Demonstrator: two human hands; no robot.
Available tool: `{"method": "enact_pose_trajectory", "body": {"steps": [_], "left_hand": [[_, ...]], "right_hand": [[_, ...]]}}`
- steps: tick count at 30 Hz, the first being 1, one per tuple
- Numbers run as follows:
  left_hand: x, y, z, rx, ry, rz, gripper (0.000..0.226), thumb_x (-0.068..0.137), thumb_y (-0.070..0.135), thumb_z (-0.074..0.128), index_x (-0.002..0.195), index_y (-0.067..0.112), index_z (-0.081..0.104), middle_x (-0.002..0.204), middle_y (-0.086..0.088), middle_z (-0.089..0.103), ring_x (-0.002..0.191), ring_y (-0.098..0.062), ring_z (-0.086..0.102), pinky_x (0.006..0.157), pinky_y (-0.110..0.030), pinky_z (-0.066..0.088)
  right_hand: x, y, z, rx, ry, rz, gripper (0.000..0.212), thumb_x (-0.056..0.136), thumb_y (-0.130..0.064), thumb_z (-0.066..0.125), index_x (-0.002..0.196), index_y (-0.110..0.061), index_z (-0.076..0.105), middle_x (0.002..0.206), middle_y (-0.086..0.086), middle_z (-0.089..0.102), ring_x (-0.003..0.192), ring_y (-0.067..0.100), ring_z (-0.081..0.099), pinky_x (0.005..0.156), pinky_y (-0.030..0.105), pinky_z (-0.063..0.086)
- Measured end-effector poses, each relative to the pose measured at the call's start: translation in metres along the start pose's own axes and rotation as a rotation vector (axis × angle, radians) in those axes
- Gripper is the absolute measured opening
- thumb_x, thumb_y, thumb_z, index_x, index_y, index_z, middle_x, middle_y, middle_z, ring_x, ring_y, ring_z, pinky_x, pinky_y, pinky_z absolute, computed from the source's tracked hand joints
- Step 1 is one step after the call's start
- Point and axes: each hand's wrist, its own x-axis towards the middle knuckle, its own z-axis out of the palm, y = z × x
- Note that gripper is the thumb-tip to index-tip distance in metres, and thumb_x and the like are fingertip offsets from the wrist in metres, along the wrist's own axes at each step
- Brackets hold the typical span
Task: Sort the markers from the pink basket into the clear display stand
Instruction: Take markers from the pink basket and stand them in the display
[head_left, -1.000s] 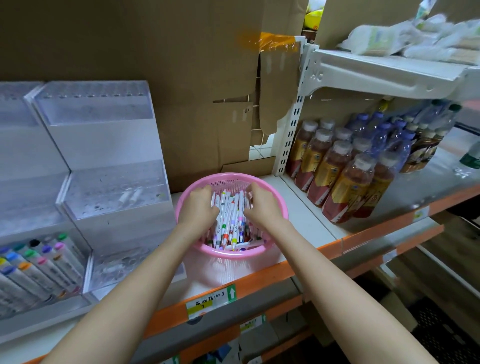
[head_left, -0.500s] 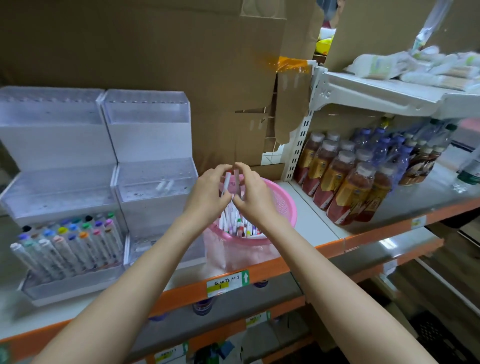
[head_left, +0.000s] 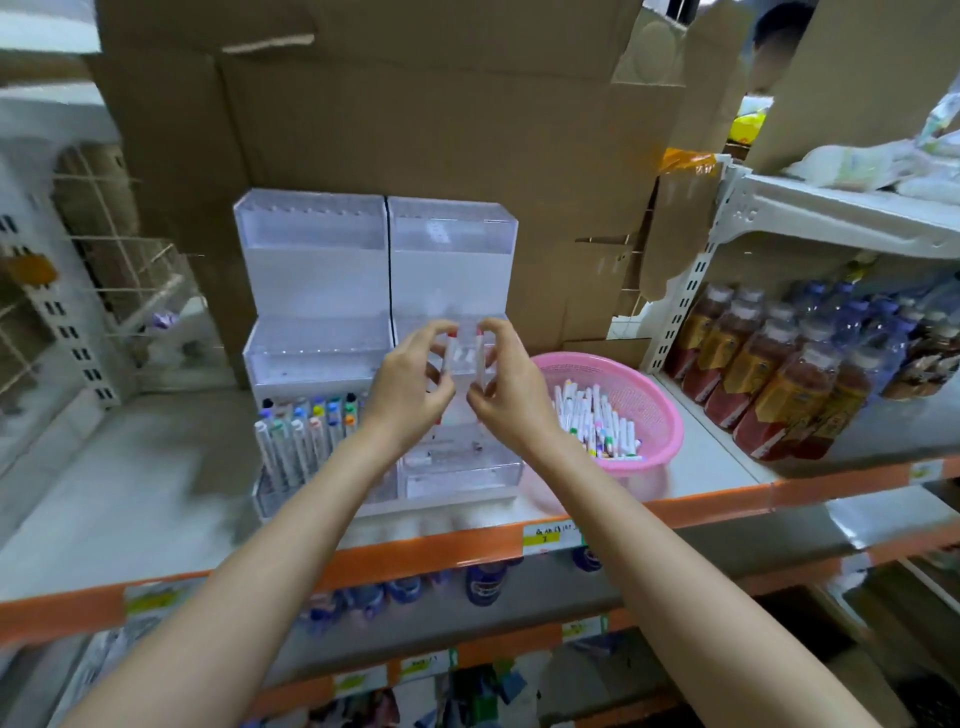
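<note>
A person's left hand (head_left: 410, 387) and right hand (head_left: 506, 387) meet, raised in front of the middle tier of a clear stand (head_left: 311, 260) on a shelf (head_left: 156, 467) with an orange front edge. The fingers of both hands are curled and clamped on held markers (head_left: 451, 358), which stand upright between the thumbs and fingertips. They look white, and one seems to have a red cap; blur hides the rest.

The stand is two see-through units side by side, each stepped in three tiers. The lowest tier of the left unit holds rows of stand markers (head_left: 306, 436), leaning back, with blue, green, orange and black caps.

Just right of the stand sits a pink basket (head_left: 670, 415) of open mesh. Inside it lies a loose heap of basket markers (head_left: 592, 415), white barrels with coloured ends, piled toward the near side.

Farther right on the same shelf stand crowded bottles (head_left: 769, 384) of brown drink with white caps, and blue-capped ones behind them. Brown cardboard (head_left: 415, 130) rises behind the stand and basket.
</note>
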Motion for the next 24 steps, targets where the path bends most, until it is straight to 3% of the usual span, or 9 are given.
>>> {"method": "enact_pose_trajectory", "body": {"steps": [4,8,11,15,19,24], "left_hand": [[-0.016,-0.014,-0.034,0.019,0.028,-0.025,0.043,0.082,0.003,0.062,0.121,0.018,0.052,0.098,0.002,0.059,0.068,-0.003,0.059,0.062,-0.018,0.05],[-0.032,-0.031,-0.064,0.029,0.073,-0.045,0.039,0.084,0.003,0.062,0.118,0.017,0.048,0.096,0.001,0.057,0.069,-0.007,0.06,0.06,-0.016,0.049],[-0.043,-0.044,-0.082,0.016,0.137,-0.04,0.039,0.081,-0.002,0.063,0.114,0.013,0.05,0.091,0.001,0.055,0.067,-0.007,0.058,0.061,-0.022,0.051],[-0.056,-0.056,-0.103,-0.009,0.186,-0.028,0.038,0.078,-0.008,0.063,0.112,0.007,0.053,0.091,-0.003,0.054,0.068,-0.016,0.057,0.056,-0.01,0.045],[-0.071,-0.066,-0.118,0.024,0.205,-0.014,0.038,0.08,-0.005,0.064,0.114,0.009,0.053,0.093,-0.005,0.056,0.071,-0.014,0.058,0.061,-0.009,0.045],[-0.091,-0.076,-0.127,0.048,0.232,-0.021,0.039,0.084,-0.001,0.064,0.119,0.012,0.051,0.094,-0.002,0.054,0.078,-0.012,0.057,0.068,-0.008,0.046]], "right_hand": [[-0.002,-0.028,0.023,0.029,-0.043,0.007,0.058,0.075,0.002,0.057,0.124,-0.022,0.036,0.1,0.003,0.055,0.07,0.029,0.062,0.059,0.039,0.049],[-0.004,-0.053,0.048,0.051,-0.092,-0.001,0.06,0.076,0.001,0.06,0.123,-0.025,0.034,0.089,0.005,0.057,0.061,0.024,0.061,0.06,0.048,0.052],[-0.006,-0.071,0.068,0.097,-0.102,-0.016,0.061,0.077,0.001,0.063,0.125,-0.025,0.035,0.082,-0.007,0.053,0.061,0.021,0.061,0.061,0.049,0.053],[-0.01,-0.091,0.09,0.118,-0.11,-0.055,0.056,0.08,-0.003,0.063,0.125,-0.023,0.037,0.081,-0.015,0.05,0.061,0.015,0.058,0.064,0.043,0.053],[-0.016,-0.102,0.104,0.085,-0.121,-0.086,0.055,0.082,-0.005,0.062,0.127,-0.024,0.037,0.081,-0.016,0.048,0.061,0.01,0.055,0.063,0.033,0.049],[-0.025,-0.107,0.118,0.06,-0.099,-0.063,0.058,0.082,-0.004,0.06,0.126,-0.03,0.033,0.087,-0.006,0.051,0.065,0.018,0.058,0.064,0.044,0.052]]}}
